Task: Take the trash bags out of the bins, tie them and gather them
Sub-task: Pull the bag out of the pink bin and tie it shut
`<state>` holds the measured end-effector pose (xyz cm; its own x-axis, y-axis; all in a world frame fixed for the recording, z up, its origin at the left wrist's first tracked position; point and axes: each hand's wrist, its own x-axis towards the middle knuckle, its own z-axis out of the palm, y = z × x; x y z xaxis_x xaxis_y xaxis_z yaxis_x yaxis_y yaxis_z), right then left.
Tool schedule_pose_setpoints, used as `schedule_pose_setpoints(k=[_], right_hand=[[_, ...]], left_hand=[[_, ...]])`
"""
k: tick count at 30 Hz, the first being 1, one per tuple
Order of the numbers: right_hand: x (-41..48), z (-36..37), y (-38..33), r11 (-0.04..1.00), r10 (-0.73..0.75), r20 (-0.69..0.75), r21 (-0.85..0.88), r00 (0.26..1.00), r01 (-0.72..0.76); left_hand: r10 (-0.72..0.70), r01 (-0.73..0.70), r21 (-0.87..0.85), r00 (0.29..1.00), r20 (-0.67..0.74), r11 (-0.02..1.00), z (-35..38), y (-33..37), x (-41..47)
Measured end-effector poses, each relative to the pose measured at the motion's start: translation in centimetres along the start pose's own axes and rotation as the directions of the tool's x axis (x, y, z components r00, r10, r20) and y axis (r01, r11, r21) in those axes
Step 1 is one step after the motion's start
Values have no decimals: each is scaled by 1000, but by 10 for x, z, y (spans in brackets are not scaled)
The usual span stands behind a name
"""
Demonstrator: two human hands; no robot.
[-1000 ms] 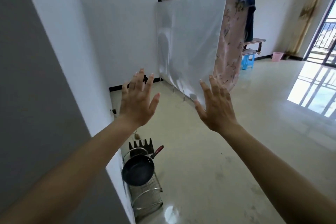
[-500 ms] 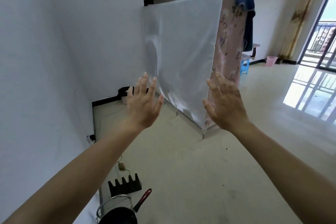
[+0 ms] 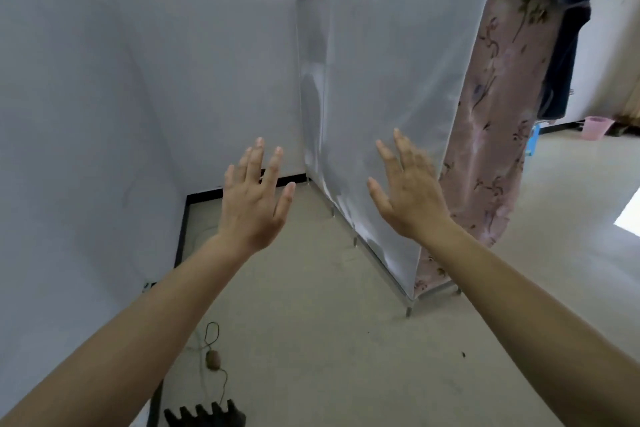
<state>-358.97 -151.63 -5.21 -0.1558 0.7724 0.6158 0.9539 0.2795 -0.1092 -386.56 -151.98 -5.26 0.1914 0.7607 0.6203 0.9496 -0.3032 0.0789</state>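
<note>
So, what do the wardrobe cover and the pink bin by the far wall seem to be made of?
Wardrobe cover: probably thin fabric, matte; it sags and wrinkles, and the grey side looks half see-through.
Pink bin: likely moulded plastic, smooth, with an even colour; it is too small to be sure.

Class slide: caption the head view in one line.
Open left hand and right hand raised before a fabric wardrobe; pink bin beyond.

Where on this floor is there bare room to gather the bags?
Bare floor lies wide between wardrobe and wall, and beyond the wardrobe toward the pink bin. Cluttered only by the wall's foot: cord and black rack.
</note>
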Motion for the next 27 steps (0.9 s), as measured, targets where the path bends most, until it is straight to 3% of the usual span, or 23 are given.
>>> schedule_pose_setpoints(k=[10,15,20,27], right_hand=[[192,227,-7,990,-138,126,51,982,133],[304,305,-10,983,-183,160,25,970,182],[404,375,5,985,-174,199,39,965,169],[518,529,53,979,-201,255,58,946,193]], left_hand=[[-215,203,207,976,37,957,152,-164,121],[-325,298,269,944,62,916,202,-249,209],[-378,333,298,919,109,895,261,-304,303],[-371,283,382,912,178,880,401,-370,422]])
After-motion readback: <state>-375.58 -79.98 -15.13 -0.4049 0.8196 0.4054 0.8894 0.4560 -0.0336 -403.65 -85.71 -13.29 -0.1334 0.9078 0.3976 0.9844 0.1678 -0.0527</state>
